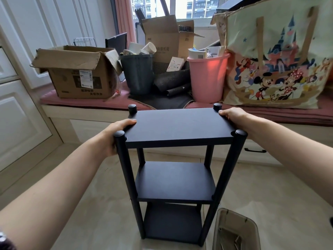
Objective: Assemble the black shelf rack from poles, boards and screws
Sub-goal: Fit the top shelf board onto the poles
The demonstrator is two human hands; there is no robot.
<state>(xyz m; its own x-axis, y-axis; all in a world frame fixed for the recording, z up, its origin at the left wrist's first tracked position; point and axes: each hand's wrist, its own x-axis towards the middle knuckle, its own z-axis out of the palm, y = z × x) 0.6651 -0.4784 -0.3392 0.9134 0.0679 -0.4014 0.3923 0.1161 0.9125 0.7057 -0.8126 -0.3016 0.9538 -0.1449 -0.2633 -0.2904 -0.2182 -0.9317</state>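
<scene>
- Pale glossy floor tiles (270, 186) run up to a window seat covered by a dusty-pink cushion (288, 114), with white panelled cabinet doors (21, 109) on the left wall.
- On that seat, from the left: an open brown cardboard box with a shipping label (79, 76), a dark grey plastic bin (137, 74) stuffed with paper cups, a taller open cardboard carton (167, 38) behind it, a pink plastic bucket (207, 78) holding papers, and a large cream tote bag printed with cartoon characters and a castle (273, 58).
- Left hand (115, 136) grips the left short edge of the top board: the fingers curl over onto the upper face, while the palm lies against the side, just behind the near-left pole (126, 177).
- Between the two hands stands the black three-tier shelf rack (175, 181), upright on the floor just in front of the seat, with a top board (177, 127), a middle board (175, 181) and a bottom board (172, 222) held among four round black poles capped at the top.
- Right hand (234, 118) holds the right short edge of the same board, fingertips resting on its far-right corner beside the far-right pole cap (217, 106), the hand lying along the edge toward the near-right pole (227, 170).
- At the lower right, a clear plastic container (234, 230) with small hardware inside sits on the floor, just beside the rack's near-right foot.
</scene>
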